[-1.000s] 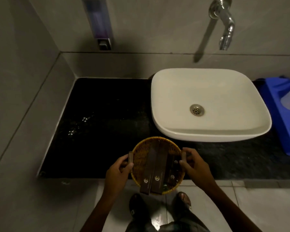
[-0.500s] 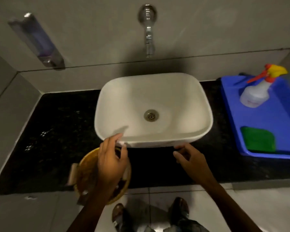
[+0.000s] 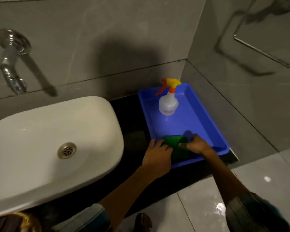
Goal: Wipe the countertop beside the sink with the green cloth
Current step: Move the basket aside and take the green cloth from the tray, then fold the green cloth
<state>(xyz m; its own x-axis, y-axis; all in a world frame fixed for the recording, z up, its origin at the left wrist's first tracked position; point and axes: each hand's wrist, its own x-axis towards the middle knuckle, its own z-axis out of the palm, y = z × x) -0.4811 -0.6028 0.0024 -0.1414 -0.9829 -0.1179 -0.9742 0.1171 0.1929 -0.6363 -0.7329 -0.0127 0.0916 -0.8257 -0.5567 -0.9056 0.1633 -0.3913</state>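
Clutter around the work is sparse. At the back of the blue tray point(image 3: 208, 114) a spray bottle point(image 3: 168, 104) stands upright, translucent white plastic with a rounded body, an orange collar and trigger and a yellow nozzle head. The tray is a shallow rectangle of glossy plastic with a raised rim, set on the dark, speckled stone tabletop point(image 3: 132, 131) in the corner between two grey tiled walls. Left of it, apart from the tray by a strip of bare stone, sits the white sink point(image 3: 40, 148), a smooth ceramic basin with rounded corners and a round perforated metal drain point(image 3: 66, 150). A chromed tap point(image 3: 10, 61) comes out of the back wall above the basin. On the right wall hangs a thin metal rail point(image 3: 266, 51), blurred. A woven basket point(image 3: 13, 221) shows only partly at the bottom left edge, under the basin's rim.

Inside the near end of the tray lies the green cloth point(image 3: 176, 146), bunched, its texture too dark to make out. Both hands reach over the tray's near rim to it. The left hand point(image 3: 157, 154) grips the cloth's left side with fingers curled round it; the right hand point(image 3: 197, 144) pinches its right side. Pale glossy floor tiles lie below the tabletop's front edge.
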